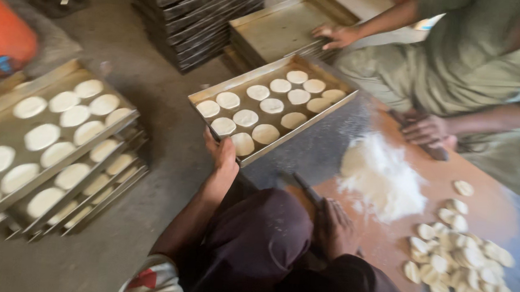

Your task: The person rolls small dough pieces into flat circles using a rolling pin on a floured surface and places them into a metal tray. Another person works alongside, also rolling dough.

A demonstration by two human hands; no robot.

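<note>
A metal tray [335, 102] filled with rows of dough discs [266, 106] is set at the centre, its near corner gripped by the left hand [222, 153]. The right hand [334, 227] is rested on a board [438, 187] to the right, where a flour heap [381, 176] and a pile of dough pieces [461, 257] are laid. Stacked filled trays [61, 152] are placed to the left, empty trays [285, 27] behind.

Dark maroon trousers, white-red sleeve
</note>
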